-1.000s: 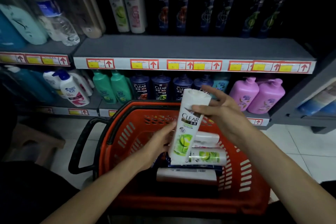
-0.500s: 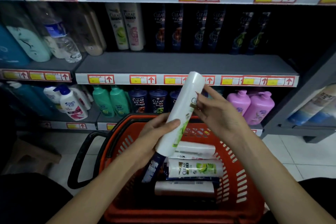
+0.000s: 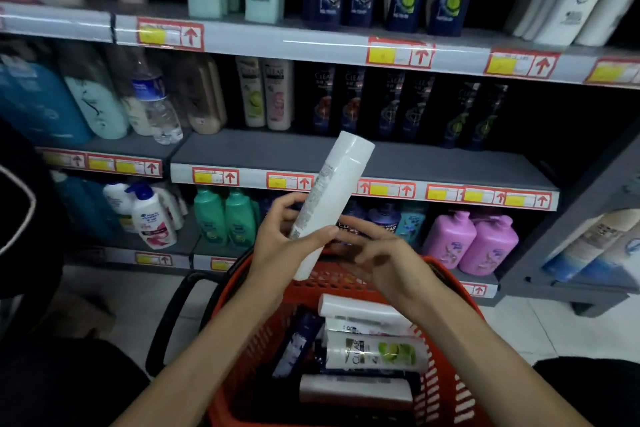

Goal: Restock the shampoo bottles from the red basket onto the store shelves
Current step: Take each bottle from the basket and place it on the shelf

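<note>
1. Head view: the white shampoo bottle (image 3: 329, 204) is higher than it was a moment ago. It has also turned, so the small print on its back now faces us.
2. The bottle is out of the red basket (image 3: 239, 367). It is up in the air in front of the edge of the middle shelf (image 3: 433, 163), and it is not on the shelf yet.
3. The right grip (image 3: 384, 260) was pinching the top of the bottle. Now it has slid down near the bottom end.
4. I think this bottle is ready to go up next to the white bottles on the shelf (image 3: 263, 94). More bottles (image 3: 374, 354) lie in the basket, so the job is far from done.
5. The left grip (image 3: 287, 239) is clamped around the lower half of the bottle, thumb in front. The bottle leans, with its cap end up and to the right.
6. The right grip's fingers are apart and loose and hold nothing. I cannot tell if a fingertip touches the bottle.
</note>
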`<state>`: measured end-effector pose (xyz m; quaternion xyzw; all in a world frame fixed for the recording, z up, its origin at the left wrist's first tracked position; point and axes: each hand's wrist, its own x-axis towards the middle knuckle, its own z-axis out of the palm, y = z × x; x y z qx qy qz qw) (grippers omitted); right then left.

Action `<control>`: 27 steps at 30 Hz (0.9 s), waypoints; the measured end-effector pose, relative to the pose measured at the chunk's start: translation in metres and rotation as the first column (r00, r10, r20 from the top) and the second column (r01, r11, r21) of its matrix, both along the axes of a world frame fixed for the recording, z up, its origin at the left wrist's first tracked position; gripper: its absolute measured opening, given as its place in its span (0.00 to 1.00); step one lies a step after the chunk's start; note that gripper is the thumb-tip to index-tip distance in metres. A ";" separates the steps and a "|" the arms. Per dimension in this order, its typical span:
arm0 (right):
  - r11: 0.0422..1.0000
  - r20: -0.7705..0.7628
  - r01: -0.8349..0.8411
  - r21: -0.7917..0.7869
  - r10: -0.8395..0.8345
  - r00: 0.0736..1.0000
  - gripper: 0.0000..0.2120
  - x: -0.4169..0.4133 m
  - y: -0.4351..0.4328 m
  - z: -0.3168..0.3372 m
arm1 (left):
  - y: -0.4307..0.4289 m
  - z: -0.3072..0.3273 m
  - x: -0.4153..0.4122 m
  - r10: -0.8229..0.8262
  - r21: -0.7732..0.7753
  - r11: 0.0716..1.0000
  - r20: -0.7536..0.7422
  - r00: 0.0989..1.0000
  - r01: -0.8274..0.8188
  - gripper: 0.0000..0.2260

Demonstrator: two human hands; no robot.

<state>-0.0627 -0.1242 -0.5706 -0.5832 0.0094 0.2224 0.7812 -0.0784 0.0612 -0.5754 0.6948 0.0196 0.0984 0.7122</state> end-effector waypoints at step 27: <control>0.922 0.236 -0.165 -0.350 0.257 0.937 0.17 0.028 0.101 0.039 | 0.078 0.032 0.022 -0.128 -0.399 0.916 -0.210 0.969 0.034 0.19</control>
